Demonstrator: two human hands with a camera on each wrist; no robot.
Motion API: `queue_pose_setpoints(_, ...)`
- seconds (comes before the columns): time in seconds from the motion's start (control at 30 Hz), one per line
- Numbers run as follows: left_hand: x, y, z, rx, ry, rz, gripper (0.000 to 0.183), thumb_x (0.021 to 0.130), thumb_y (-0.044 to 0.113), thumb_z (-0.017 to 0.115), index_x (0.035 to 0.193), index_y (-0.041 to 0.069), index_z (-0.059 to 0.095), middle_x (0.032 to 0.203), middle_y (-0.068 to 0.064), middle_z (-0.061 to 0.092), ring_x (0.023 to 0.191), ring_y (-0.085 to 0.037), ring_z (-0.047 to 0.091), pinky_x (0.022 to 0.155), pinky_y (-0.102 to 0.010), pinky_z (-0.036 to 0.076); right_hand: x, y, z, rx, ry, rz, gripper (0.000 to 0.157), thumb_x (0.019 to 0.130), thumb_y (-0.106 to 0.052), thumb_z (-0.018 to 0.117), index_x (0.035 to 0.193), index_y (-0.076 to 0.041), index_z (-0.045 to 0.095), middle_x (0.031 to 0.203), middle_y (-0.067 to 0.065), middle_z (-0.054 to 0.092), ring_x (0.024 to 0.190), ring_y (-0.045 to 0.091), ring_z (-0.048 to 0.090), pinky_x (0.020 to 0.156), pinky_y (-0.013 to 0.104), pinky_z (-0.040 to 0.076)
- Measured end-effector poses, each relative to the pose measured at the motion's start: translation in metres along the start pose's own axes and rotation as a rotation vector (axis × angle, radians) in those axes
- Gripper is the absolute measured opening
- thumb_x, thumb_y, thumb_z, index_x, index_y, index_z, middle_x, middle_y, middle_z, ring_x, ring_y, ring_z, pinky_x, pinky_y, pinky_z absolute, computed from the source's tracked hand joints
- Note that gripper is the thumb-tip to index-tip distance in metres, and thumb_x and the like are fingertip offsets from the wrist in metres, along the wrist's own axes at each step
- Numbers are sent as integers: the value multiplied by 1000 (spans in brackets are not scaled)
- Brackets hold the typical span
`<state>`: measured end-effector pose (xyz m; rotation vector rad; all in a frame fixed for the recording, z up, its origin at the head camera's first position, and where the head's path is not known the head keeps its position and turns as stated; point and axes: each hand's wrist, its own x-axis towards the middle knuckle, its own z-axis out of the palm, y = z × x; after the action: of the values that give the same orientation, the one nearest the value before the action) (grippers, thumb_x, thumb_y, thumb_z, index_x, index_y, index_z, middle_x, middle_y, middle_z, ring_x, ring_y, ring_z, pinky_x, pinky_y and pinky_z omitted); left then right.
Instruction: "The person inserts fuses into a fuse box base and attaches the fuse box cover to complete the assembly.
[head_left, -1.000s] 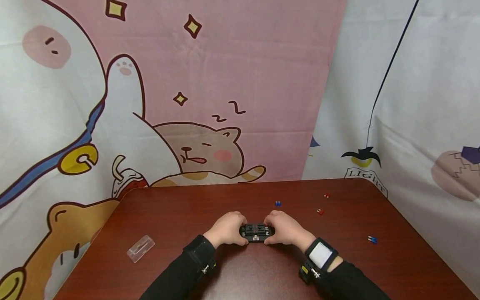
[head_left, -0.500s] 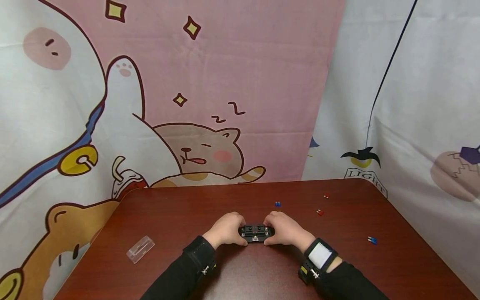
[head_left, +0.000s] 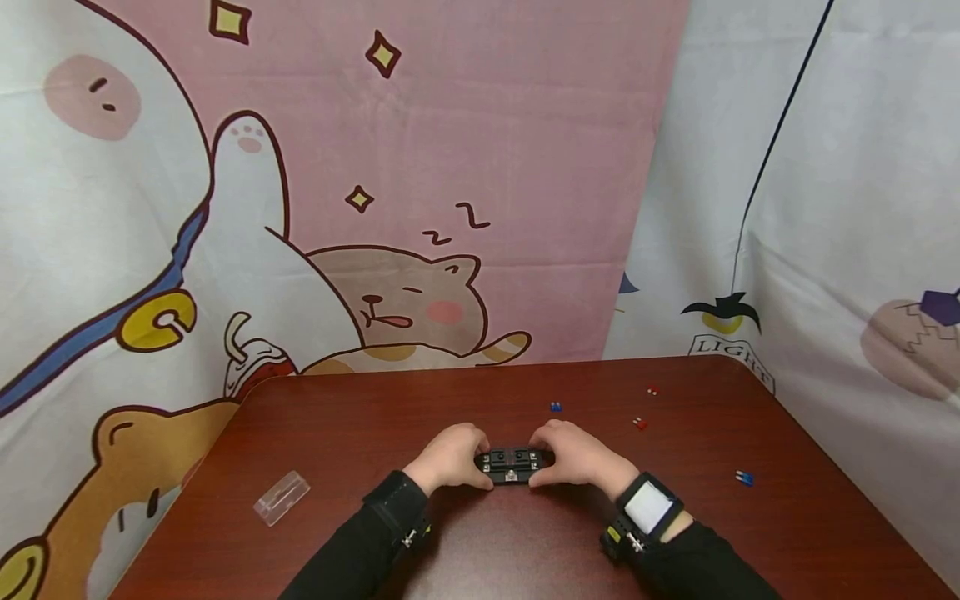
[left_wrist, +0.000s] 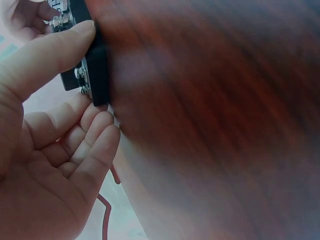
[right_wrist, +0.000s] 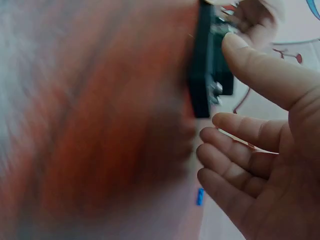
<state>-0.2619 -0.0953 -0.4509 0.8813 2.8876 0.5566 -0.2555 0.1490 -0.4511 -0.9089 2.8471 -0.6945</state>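
- The left hand (head_left: pixel 450 457) pinches one end of the black block (head_left: pixel 511 467).
- By its other end, the right hand (head_left: pixel 577 456) stands spread apart.
- The block is between them, near the counter's (head_left: pixel 352 433) middle.

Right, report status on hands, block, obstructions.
Left hand grips black block at left end. Right hand loose around right end, contact unclear. Nothing seen in the way.
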Motion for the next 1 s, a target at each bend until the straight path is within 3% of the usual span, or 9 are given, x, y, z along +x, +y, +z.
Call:
queue_pose_setpoints(0.2, 0, 2, -2, 10, 6, 7, 45, 63, 31, 93, 94, 6, 72, 84, 2, 60, 76, -12, 54, 73, -30, 47, -9, 14, -17, -2, 65, 65, 50, 81, -38, 81, 113, -2, 68, 106, 7, 65, 97, 25, 61, 86, 46, 50)
queue_pose_setpoints(0.47, 1, 2, 0, 18, -5, -4, 46, 64, 32, 92, 96, 7, 72, 86, 2, 61, 77, -11, 55, 75, -30, 48, -36, 35, -38, -21, 156, 176, 37, 85, -29, 78, 110, -3, 70, 105, 8, 67, 98, 29, 63, 85, 49, 50)
queue_pose_setpoints(0.77, 1, 2, 0, 18, -11, -16, 45, 64, 32, 92, 96, 7, 72, 86, 2, 61, 77, -11, 55, 75, -30, 48, -75, 67, -63, 9, 216, 339, 27, 85, -21, 78, 102, -1, 69, 92, 6, 68, 81, 23, 61, 73, 44, 51)
queue_pose_setpoints(1.0, 2, 1, 0, 22, -19, -16, 46, 64, 32, 92, 96, 7, 72, 86, 2, 62, 77, -10, 54, 75, -30, 48, -107, 89, -78, -2, 227, 479, 18, 87, -20, 75, 94, -5, 68, 79, 2, 60, 71, 20, 52, 62, 36, 44)
